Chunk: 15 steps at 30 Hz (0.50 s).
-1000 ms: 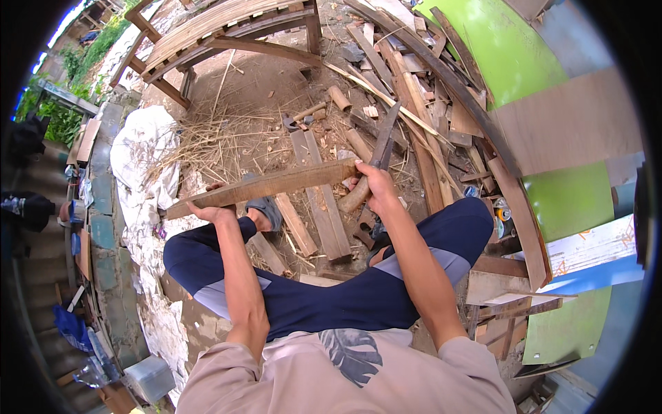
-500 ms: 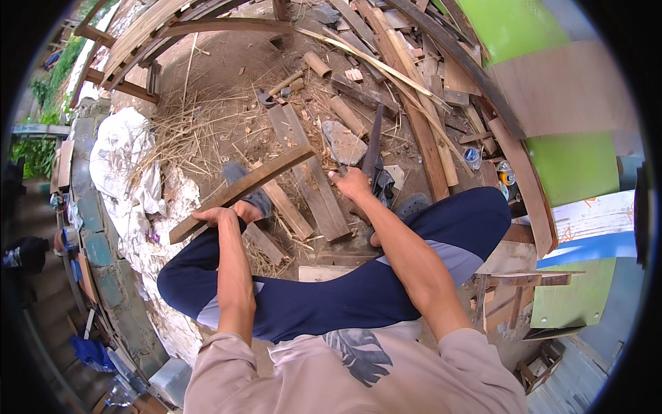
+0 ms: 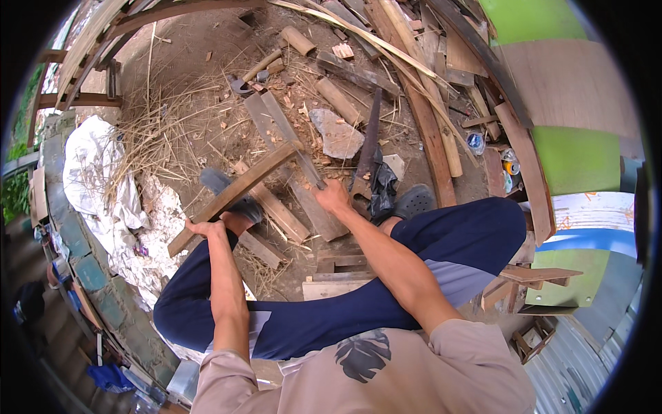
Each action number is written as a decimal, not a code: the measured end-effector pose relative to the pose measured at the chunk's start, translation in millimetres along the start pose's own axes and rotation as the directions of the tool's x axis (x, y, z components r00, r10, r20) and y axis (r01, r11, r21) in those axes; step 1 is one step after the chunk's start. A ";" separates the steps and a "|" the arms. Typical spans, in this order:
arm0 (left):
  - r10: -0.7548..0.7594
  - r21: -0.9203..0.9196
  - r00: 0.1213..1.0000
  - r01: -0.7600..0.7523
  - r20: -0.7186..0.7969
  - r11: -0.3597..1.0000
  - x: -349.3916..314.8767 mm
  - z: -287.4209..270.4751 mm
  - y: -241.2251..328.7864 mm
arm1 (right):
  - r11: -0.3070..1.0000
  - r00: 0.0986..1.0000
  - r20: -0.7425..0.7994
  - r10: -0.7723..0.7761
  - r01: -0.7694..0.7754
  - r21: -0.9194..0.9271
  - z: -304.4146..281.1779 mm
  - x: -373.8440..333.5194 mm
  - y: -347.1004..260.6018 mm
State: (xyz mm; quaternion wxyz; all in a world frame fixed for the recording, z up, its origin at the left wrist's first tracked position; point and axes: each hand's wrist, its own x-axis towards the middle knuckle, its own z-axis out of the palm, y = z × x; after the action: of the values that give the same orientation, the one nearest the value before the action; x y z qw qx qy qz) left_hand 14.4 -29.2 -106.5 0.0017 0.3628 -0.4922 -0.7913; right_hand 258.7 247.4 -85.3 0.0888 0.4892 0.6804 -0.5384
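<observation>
A squared length of wood [image 3: 238, 196] slants up across my left knee. My left hand [image 3: 208, 226] is closed around its lower end, thumb stretched along it. My right hand [image 3: 334, 197] is closed on the dark handle end of a tool with a flat grey blade [image 3: 307, 168]. That blade reaches toward the upper end of the wood; whether they touch I cannot tell, and its far part blends with the boards behind. Wide boards [image 3: 321, 217] lie on the ground underneath. A dark tapered saw-like blade [image 3: 370, 134] rests right of my right hand, beside black plastic [image 3: 383, 186].
A flat stone [image 3: 338, 134] and bamboo pieces [image 3: 338, 100] lie ahead. Long planks [image 3: 414, 103] run along the right, near green-and-brown panels [image 3: 576, 159]. Straw [image 3: 158, 145] and a white sack [image 3: 103, 179] are on the left. My feet wear grey clogs [image 3: 415, 201].
My right hand has moved left, bringing the grey blade near the wood's upper end. My left hand keeps its hold. The whole view has shifted a little.
</observation>
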 end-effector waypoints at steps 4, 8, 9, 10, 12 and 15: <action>-0.035 0.005 0.999 0.035 0.002 0.999 8.8 -4.1 -5.9 | 0.978 0.975 -0.123 -0.183 0.194 0.077 -32.6 0.4 -46.6; -0.054 0.024 0.998 0.054 -0.012 0.998 9.9 0.6 -7.5 | 0.965 0.945 -0.246 -0.217 0.246 0.095 -12.9 17.6 -24.0; -0.065 0.032 0.998 0.066 -0.018 0.997 9.2 1.8 -8.3 | 0.988 0.979 -0.160 -0.129 0.140 0.061 -6.5 21.6 -11.9; -0.054 0.032 0.998 0.055 -0.022 0.998 6.4 3.2 -9.5 | 0.999 0.997 -0.074 -0.037 0.038 0.015 -3.9 22.6 -8.3; -0.034 0.036 0.999 0.035 -0.028 0.999 0.1 6.5 -12.9 | 1.000 0.999 -0.040 0.025 -0.025 -0.016 -1.6 26.8 -0.9; -0.025 0.033 0.999 0.026 -0.033 0.999 11.1 -9.5 -9.6 | 0.995 0.990 -0.121 -0.074 0.082 0.060 -13.9 10.4 -33.2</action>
State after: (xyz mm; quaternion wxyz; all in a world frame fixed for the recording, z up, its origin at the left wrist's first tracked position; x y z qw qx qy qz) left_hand 15.1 -35.6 -122.7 -0.0063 0.3818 -0.5005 -0.7770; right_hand 233.8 266.6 -64.9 0.0111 0.4962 0.6852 -0.5331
